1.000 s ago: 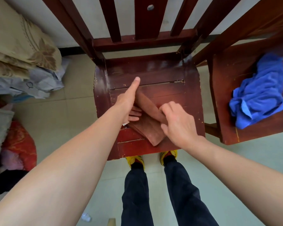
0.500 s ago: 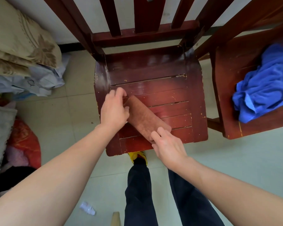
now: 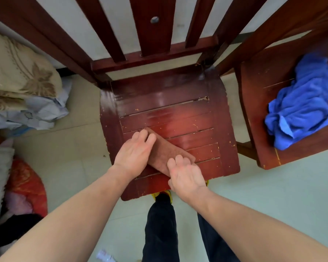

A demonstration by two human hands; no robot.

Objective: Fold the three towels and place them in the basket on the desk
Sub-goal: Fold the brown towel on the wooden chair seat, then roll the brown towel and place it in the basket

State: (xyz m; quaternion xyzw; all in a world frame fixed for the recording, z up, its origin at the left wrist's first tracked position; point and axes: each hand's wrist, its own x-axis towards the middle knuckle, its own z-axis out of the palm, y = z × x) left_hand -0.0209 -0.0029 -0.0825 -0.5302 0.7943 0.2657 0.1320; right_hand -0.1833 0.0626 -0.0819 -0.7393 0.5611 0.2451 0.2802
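Observation:
A brown towel (image 3: 164, 151), folded into a narrow strip, lies slantwise on the seat of a dark red wooden chair (image 3: 178, 110). My left hand (image 3: 133, 153) lies on the strip's far left end with fingers curled over its edge. My right hand (image 3: 184, 175) holds the near right end, fingers bent onto the cloth. A crumpled blue towel (image 3: 301, 104) sits on the seat of a second red chair (image 3: 269, 76) to the right. No basket or desk is in view.
Folded beige bedding (image 3: 21, 72) and grey cloth (image 3: 40, 112) are piled at the left, with a red bundle (image 3: 27, 184) below them. My legs and yellow shoes (image 3: 162, 193) stand at the chair's front edge. Pale tiled floor (image 3: 273, 195) surrounds the chairs.
The brown towel went from a half-folded flap to a flat narrow strip. My left hand came down onto its far end and my right hand slid to the near end.

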